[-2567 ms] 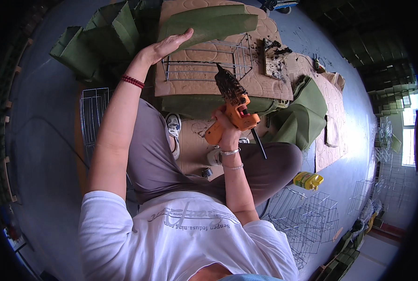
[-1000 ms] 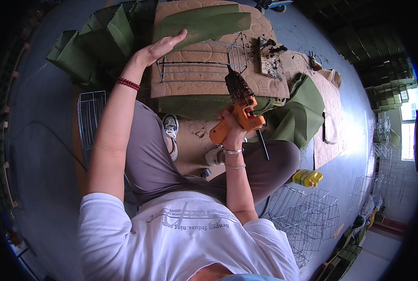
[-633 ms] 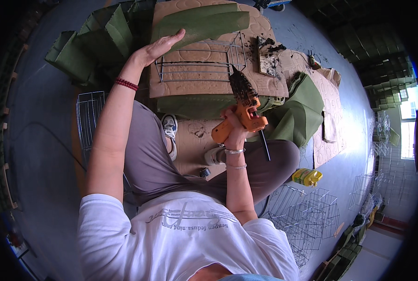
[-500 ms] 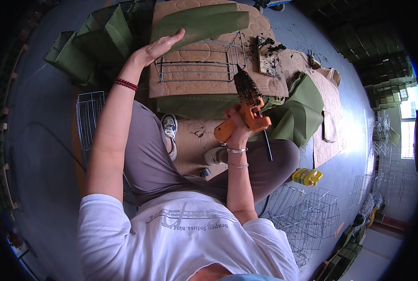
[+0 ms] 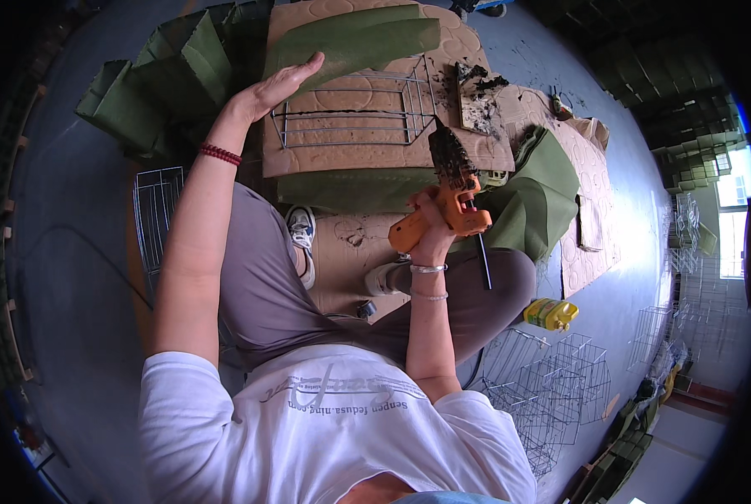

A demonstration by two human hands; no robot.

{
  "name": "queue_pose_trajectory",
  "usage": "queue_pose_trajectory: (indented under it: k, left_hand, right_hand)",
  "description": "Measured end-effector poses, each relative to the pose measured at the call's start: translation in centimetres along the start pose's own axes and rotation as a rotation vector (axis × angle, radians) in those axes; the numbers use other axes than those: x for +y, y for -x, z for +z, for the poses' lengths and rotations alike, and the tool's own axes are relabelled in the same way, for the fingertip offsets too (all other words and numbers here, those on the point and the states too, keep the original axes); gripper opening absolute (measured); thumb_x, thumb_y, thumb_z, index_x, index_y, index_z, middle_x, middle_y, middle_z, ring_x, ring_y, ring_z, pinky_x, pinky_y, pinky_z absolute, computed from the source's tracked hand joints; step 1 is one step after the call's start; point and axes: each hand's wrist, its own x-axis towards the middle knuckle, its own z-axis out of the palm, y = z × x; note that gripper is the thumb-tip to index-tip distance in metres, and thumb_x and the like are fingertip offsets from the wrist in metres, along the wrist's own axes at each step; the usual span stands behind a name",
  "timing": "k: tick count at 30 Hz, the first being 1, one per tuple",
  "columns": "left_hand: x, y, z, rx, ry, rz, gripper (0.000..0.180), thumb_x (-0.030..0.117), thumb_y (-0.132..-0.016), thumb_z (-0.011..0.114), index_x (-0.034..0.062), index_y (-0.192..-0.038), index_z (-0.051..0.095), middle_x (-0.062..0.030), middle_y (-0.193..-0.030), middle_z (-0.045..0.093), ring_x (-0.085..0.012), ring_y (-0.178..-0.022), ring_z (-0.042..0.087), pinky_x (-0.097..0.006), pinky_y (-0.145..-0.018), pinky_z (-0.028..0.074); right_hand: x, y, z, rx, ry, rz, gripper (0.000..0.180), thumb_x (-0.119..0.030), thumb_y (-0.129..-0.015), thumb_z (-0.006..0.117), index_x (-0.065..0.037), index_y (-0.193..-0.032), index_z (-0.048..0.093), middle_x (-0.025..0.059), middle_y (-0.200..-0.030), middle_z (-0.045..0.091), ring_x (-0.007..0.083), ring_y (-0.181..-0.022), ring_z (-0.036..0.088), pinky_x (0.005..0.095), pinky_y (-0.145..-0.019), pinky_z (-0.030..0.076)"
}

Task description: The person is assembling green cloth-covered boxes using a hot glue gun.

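My left hand (image 5: 273, 92) is stretched out flat, its edge against a green fabric sheet (image 5: 363, 46) that curves over the far side of a wire frame (image 5: 350, 112). The frame lies on a cardboard-covered work surface (image 5: 325, 161). In my right hand (image 5: 430, 239) is an orange glue gun (image 5: 468, 217), its nozzle pointing away from me and caked in black residue. A black glue stick (image 5: 485, 265) sticks out of its rear. The nozzle tip is close to the frame's right end; whether they touch I cannot tell.
Green fabric boxes (image 5: 178, 76) stand at the far left. A board smeared with black glue (image 5: 474, 109) lies right of the frame. Loose green fabric (image 5: 531, 210) drapes at the right. A yellow container (image 5: 550, 315) and wire baskets (image 5: 552, 382) are on the floor.
The glue gun has shifted slightly to the right in view. My left hand stays against the green sheet, and the frame and sheet appear slightly further left.
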Motion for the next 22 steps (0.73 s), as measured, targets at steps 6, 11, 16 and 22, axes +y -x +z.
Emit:
queue_pose_trajectory:
  k: [6,11,16,22]
  left_hand:
    - [0.22,0.15,0.09,0.011,0.002,-0.013,0.076,0.06,-0.096,0.036,0.0072,-0.149,0.02,-0.0077,-0.157,0.015,-0.0193,-0.145,0.011,-0.035,-0.118,0.012]
    - [-0.04,-0.07,-0.03,-0.005,0.0,0.002,0.078,0.06,-0.095,0.036,0.0062,-0.149,0.02,-0.0082,-0.157,0.015,-0.0194,-0.145,0.012,-0.034,-0.118,0.012]
    - [0.13,0.09,0.05,0.009,0.004,-0.007,0.077,0.059,-0.096,0.036,0.0052,-0.149,0.02,-0.0087,-0.157,0.015,-0.0192,-0.145,0.012,-0.034,-0.118,0.012]
    - [-0.12,-0.25,-0.02,-0.004,0.007,0.003,0.078,0.06,-0.095,0.037,0.0061,-0.149,0.02,-0.0093,-0.157,0.015,-0.0199,-0.145,0.012,-0.034,-0.118,0.012]
  right_hand:
    - [0.31,-0.44,-0.52,0.012,-0.035,0.02,0.031,0.005,-0.075,0.061,-0.003,-0.104,0.053,0.0061,-0.085,0.057,0.0187,-0.074,0.059,0.0317,-0.066,0.047]
    - [0.28,-0.26,-0.71,0.006,-0.029,0.018,0.032,0.005,-0.076,0.061,-0.002,-0.106,0.053,0.0058,-0.086,0.057,0.0189,-0.074,0.059,0.0326,-0.066,0.047]
    - [0.42,0.06,-0.46,-0.013,-0.035,0.03,0.033,0.006,-0.076,0.061,-0.002,-0.106,0.053,0.0062,-0.088,0.056,0.019,-0.073,0.058,0.0333,-0.065,0.048]
    - [0.41,-0.17,-0.72,-0.038,-0.043,0.017,0.035,0.004,-0.077,0.063,-0.002,-0.11,0.052,0.0067,-0.087,0.056,0.0209,-0.075,0.058,0.034,-0.068,0.048]
